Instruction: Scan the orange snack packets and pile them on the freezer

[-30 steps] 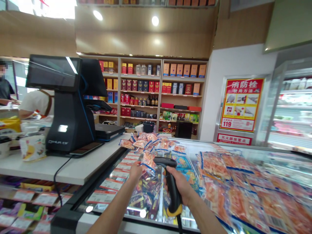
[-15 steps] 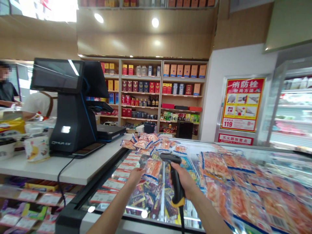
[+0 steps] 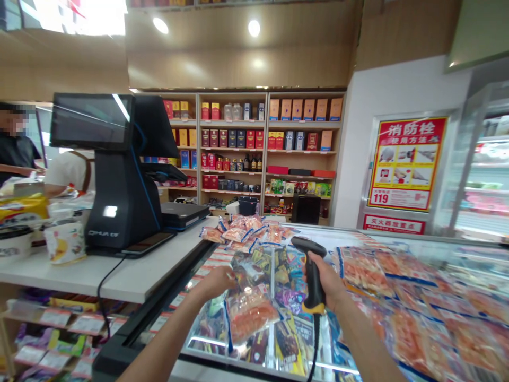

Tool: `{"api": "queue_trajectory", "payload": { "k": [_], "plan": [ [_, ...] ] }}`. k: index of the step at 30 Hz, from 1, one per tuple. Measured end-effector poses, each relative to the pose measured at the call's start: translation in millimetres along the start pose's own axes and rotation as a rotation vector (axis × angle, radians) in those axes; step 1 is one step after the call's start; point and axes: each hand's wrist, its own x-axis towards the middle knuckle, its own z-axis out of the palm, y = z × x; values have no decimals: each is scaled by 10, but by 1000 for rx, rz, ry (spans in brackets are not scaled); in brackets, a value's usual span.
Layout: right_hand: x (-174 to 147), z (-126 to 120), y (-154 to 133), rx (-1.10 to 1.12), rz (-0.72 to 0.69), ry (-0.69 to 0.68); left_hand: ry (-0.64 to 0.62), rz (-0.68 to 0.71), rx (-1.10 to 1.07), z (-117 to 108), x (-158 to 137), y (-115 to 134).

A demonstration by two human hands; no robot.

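My left hand [image 3: 217, 281] is over the glass freezer top [image 3: 191, 361], fingers loosely curled and apart, with nothing seen in them. Just below and right of its fingers is a clear, blue-edged bag of orange-red food [image 3: 251, 314], tilted; whether it rests on the glass or is in the air I cannot tell. My right hand [image 3: 326, 276] grips a black and yellow barcode scanner [image 3: 314, 281] by its handle, head up and pointing left, cord hanging down. Similar bags form a pile [image 3: 242, 232] at the far end and a wider spread [image 3: 413, 307] on the right.
A point-of-sale terminal [image 3: 119, 196] stands on the white counter [image 3: 159, 270] at left, beside a patterned cup [image 3: 66, 241]. Two people are behind it. Shelves of boxes [image 3: 234, 139] line the back wall. Packaged goods show through the glass.
The bag has moved toward me and tilted, away from my left hand's fingers, which seem to have let it go. My right hand has shifted right with the scanner.
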Motion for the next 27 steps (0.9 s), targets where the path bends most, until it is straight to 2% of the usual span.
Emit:
{"api": "queue_trajectory", "payload": {
  "k": [3,9,13,19,27],
  "plan": [
    [95,27,55,13,12,10,82,-68,-95,91,270,53],
    [213,19,158,55,41,28,102,-256,-409,383,835,172],
    [180,29,168,27,24,2,86,-354,-559,535,1074,177],
    [123,45,180,16,38,-27,43,-429,-629,611,1212,172],
    [92,42,189,43,15,-26,-16,-417,-609,596,1128,183]
  ]
}}
